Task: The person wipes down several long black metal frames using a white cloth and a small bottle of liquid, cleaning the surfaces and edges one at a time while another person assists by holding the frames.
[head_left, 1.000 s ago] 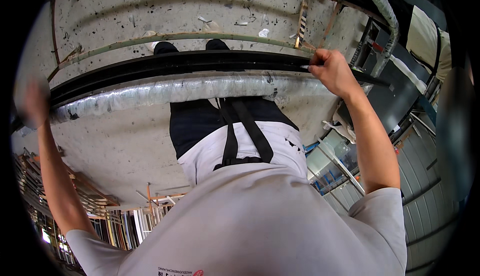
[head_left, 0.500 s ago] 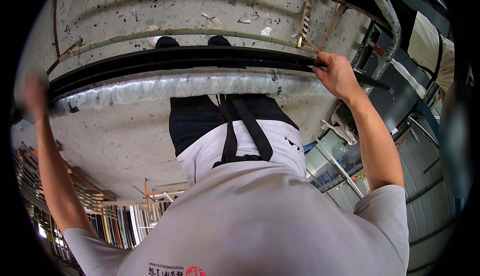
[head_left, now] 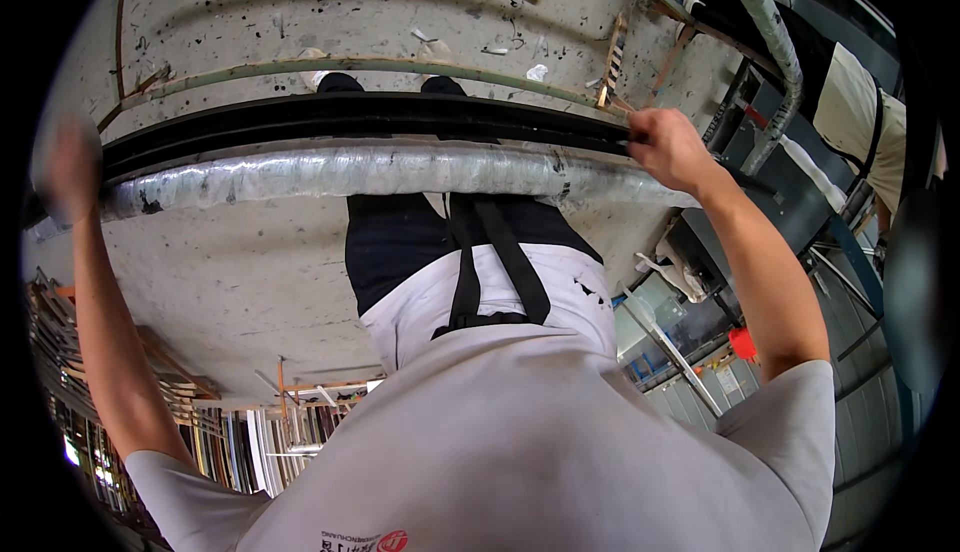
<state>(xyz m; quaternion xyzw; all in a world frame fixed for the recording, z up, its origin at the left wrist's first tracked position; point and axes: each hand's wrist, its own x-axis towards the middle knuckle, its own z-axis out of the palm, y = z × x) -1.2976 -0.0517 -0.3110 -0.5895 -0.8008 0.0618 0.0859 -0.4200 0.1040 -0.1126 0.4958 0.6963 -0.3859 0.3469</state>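
Observation:
A long black profile bar [head_left: 380, 117] with a lengthwise groove lies across in front of me. It rests along a support rail [head_left: 380, 170] wrapped in clear plastic film. My right hand [head_left: 668, 150] is closed around the bar toward its right end, fingers curled over the edge. At the far left, my left hand [head_left: 72, 167] is at the bar's other end. Blur at the picture's rim smears its fingers, so its grip cannot be made out.
Beyond the bar runs a green frame rail [head_left: 400, 67]. A wrapped upright post [head_left: 770, 42] and a person in light cloth [head_left: 850, 102] are at right. Racks of long profiles [head_left: 230, 447] stand at lower left. My shoes [head_left: 443, 85] show past the bar.
The right hand's fingers have closed more tightly over the bar's edge. The view has shifted slightly; the left hand stays at the far left end.

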